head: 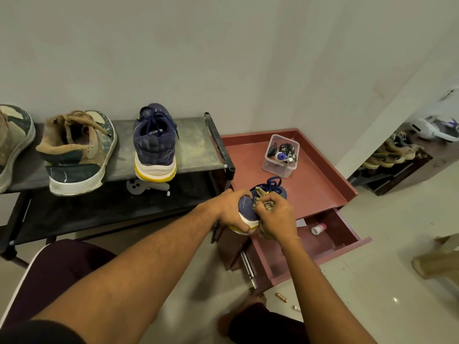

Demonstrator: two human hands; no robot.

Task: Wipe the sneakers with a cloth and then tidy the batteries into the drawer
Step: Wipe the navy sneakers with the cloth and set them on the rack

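A person's left hand (229, 209) holds a navy sneaker (250, 207) in a firm grip over the red cabinet top (323, 189), while the right hand (275, 217), its grip closed on a bunched cloth (263, 204), presses it against the shoe's side. Wiping looks midway: the matching navy sneaker (155, 145) and brown sneakers (77, 150) wait on the shelf (196, 147). Two batteries (281, 297) lie on the floor, the open drawer (332, 234) just beside them, so tidying seems not yet begun

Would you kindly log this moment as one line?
step: wiping | left hand: holds navy sneaker | right hand: rubs cloth on it | drawer: open
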